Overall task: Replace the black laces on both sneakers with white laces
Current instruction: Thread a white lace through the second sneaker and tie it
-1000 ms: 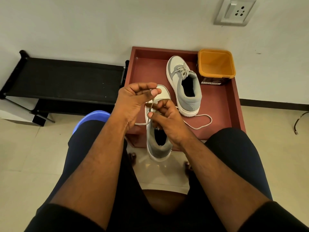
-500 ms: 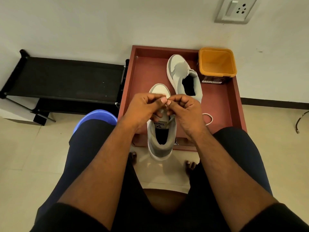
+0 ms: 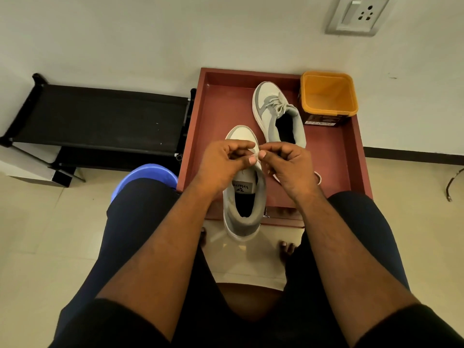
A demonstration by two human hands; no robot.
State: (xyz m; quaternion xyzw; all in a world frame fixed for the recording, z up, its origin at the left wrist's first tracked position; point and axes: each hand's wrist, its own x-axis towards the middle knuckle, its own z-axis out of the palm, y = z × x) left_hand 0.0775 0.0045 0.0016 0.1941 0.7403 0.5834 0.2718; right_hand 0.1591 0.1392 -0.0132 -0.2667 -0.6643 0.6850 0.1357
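Note:
A grey and white sneaker [image 3: 244, 209] lies heel toward me over the front edge of a red-brown tray [image 3: 221, 106]. Above its lacing area my left hand [image 3: 226, 162] and my right hand [image 3: 288, 163] meet, thumbs and fingertips pinching a white lace [image 3: 256, 154] between them. A loop of that white lace [image 3: 318, 177] shows on the tray past my right hand. The second sneaker [image 3: 276, 114] lies farther back on the tray, laced with a pale lace tied in a bow. The near shoe's eyelets are hidden by my hands.
An orange tub [image 3: 327, 96] stands at the tray's back right corner. A black rack [image 3: 100, 119] sits on the left against the wall. A blue stool [image 3: 148, 174] is by my left knee. My bare toes [image 3: 286, 247] rest on the tiled floor.
My left hand came down from its raised position and my right hand rose; both now meet over the near sneaker's lacing. The lace loop on the tray was drawn shorter.

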